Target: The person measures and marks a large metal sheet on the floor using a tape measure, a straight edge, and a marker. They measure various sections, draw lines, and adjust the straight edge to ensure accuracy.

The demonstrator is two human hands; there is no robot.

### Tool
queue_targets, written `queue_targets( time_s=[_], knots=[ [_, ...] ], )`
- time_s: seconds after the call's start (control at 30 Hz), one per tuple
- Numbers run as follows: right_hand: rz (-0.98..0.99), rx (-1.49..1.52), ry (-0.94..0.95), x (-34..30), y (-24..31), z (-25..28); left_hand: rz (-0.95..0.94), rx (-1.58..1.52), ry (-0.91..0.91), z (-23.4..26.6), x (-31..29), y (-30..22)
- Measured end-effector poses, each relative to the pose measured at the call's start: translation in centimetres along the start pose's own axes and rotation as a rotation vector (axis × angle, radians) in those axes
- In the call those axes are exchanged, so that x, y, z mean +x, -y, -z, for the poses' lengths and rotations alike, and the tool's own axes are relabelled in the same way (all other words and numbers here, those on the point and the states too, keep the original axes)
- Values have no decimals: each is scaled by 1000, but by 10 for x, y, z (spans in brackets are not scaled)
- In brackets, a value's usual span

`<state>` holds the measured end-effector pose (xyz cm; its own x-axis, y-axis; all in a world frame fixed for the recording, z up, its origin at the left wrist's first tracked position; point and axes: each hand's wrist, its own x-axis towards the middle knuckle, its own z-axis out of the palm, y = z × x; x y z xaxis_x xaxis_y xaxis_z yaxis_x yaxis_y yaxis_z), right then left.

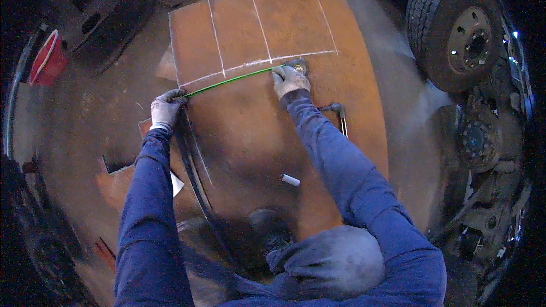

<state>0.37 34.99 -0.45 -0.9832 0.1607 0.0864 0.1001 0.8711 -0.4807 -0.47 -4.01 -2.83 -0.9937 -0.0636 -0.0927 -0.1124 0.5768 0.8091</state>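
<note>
While the left hand (165, 110), between nine and ten o'clock of the view, pinches the end of a green tape blade (230, 81) with its fingers drawn together, the right hand (292, 82), just past twelve, is curled round the dark case of the tape measure (298, 66), though its far fingertips are hard to make out. Pulled out between the two hands, the blade runs at about eleven o'clock, slanting from the plate's left edge up to the case, and lies just below a long white line (244, 67). From that line three shorter white lines run on toward twelve o'clock across the rust-brown plate (355, 74), which fills the middle of the view. Another thin white line heads down from the left hand toward eight o'clock. Close to the right forearm, between two and three o'clock, rests a tool with a dark head (337, 107) and a shiny bar, its kind unclear. A short white cylinder (290, 179) lies on the plate near five o'clock, and a white scrap (177, 183) shows by the left sleeve at eight. Farther out, a big tyre (426, 20) stands at two o'clock, a grimy hub (479, 139) sits at three, and a red bucket (50, 63) lies tilted near the rim between nine and ten
</note>
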Motion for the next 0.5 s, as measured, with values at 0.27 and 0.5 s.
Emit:
queue_targets(
  time_s=[0.27,0.5],
  knots=[
    [-174,-124,99,0,11,13,24,23,12,-2,4,8],
    [-134,-169,42,6,6,-5,-47,80,-24,-5,7,13]
  ],
)
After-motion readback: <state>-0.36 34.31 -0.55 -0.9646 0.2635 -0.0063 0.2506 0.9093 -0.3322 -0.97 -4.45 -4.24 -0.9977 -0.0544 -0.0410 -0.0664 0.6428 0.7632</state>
